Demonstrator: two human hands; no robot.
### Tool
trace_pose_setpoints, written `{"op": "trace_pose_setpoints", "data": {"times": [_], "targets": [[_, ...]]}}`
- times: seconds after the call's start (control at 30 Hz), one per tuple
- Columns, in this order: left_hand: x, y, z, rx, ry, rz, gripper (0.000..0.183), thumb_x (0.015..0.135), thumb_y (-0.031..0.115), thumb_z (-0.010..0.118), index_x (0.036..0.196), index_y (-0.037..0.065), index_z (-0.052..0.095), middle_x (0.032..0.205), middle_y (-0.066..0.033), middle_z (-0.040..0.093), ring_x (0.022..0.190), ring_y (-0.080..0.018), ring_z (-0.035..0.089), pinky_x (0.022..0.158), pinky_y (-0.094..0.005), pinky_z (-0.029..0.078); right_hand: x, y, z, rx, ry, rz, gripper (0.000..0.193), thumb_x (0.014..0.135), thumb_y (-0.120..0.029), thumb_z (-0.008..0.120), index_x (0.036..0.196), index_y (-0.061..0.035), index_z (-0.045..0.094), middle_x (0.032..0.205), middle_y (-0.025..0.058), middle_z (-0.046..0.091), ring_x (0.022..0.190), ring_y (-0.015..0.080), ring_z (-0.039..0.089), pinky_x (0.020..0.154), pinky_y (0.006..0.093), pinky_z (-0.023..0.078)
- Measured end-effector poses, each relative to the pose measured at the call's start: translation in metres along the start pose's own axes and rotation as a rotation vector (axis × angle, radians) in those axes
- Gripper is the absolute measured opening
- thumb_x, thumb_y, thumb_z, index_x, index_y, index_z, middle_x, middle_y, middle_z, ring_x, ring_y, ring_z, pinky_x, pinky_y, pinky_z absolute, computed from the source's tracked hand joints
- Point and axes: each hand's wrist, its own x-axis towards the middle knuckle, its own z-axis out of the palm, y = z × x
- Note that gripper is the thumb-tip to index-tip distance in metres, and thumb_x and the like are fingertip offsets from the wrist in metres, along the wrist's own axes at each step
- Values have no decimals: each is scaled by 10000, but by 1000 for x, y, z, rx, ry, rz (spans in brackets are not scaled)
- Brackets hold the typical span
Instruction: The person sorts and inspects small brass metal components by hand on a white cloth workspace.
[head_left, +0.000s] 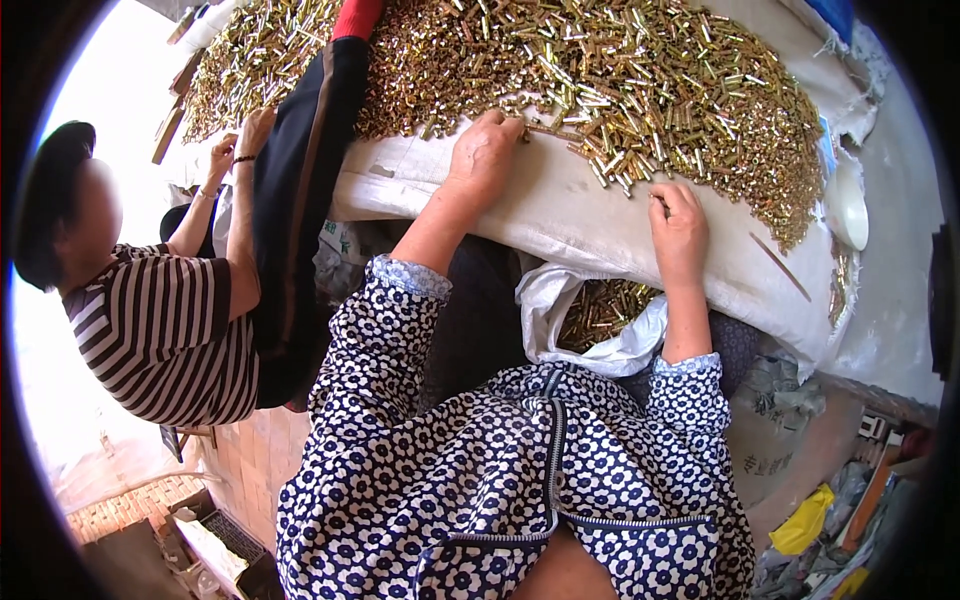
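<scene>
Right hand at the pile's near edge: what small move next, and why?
I'd probably draw a few loose pieces off the edge of the pile with the right hand, toward the sack. The hand is already beside them, and the sack gapes below with similar pieces inside. Whether the fingers already pinch one is unclear.

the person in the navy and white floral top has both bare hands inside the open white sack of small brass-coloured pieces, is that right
Not inside the open white sack: the head view shows the left hand and right hand by the near edge of the brass-coloured heap on the white-covered surface.
</scene>
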Motion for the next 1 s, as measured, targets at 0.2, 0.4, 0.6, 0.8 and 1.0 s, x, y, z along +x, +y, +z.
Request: {"op": "trace_pose_setpoints", "data": {"times": [0.2, 0.4, 0.6, 0.8, 1.0], "targets": [[27, -23, 6, -90, -64, -196, 165, 818, 98, 521, 941, 95, 630, 959, -144, 589, 887, -338, 601, 758, -418, 490, -3, -3, -4, 12, 35, -7, 97, 769, -22, 584, 855, -44, 621, 904, 109, 637, 869, 291, 600, 781, 381, 487], [47, -25, 13, -129, -43, -318, 170, 802, 127, 531, 929, 108, 643, 1016, -158, 616, 952, -344, 602, 807, -416, 472, -3, -8, -9, 52, 8, 41, 109, 761, -13, 588, 860, -48, 620, 888, 100, 635, 848, 283, 599, 764, 376, 486], [71, -25, 5, 54, -22, -226, 144, 843, 153, 528, 923, 108, 639, 954, -134, 633, 842, -340, 627, 714, -425, 496, -3, -9, -13, 35, 21, -11, 119, 744, -5, 595, 850, -54, 618, 885, 95, 634, 836, 280, 598, 744, 373, 485], [107, -8, -2, -476, 203, -171, 290, 858, 285, 596, 1043, 62, 609, 1028, -159, 598, 917, -326, 590, 797, -416, 465, -7, -17, -19, 31, 25, -13, 130, 735, 0, 601, 842, -71, 623, 856, 90, 627, 814, 282, 593, 726, 379, 484], [127, 6, 31, -395, 47, -44, 460, 876, 417, 558, 1179, 72, 581, 1190, -179, 552, 1148, -342, 490, 974, -413, 391, -10, -22, -17, 7, 15, -10, 128, 729, -17, 610, 842, -75, 626, 857, 99, 620, 815, 302, 586, 727, 390, 484]]}}
